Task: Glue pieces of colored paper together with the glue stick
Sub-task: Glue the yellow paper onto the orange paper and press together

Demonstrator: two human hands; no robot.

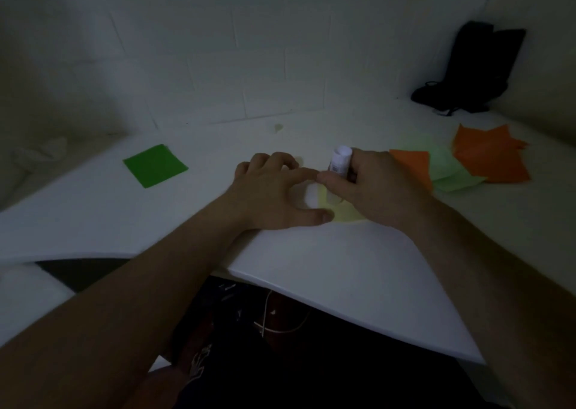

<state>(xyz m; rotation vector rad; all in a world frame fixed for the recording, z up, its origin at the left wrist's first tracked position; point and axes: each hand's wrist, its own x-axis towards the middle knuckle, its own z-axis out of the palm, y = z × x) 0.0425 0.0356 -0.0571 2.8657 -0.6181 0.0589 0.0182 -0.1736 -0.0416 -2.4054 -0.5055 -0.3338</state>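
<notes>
Obstacles on white table (358, 265): dark green paper square (155, 165) left of centre; orange and pale green paper heap (461, 162) at right; black object (473, 72) upper right against the wall; both hands and pale yellow sheet (346, 212) at centre. Free room: bare strip between green square and hands; broad near edge below centre; back strip along tiled wall (218, 66)

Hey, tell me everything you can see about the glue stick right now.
The glue stick is a small white tube with a faint printed label on its side, plastic by the look of it. It stands roughly upright, leaning slightly, its rounded white end up. The right hand grips its lower part, hiding the bottom end, above a pale yellow paper on the white table. Whether the tip touches the paper cannot be seen.
</notes>
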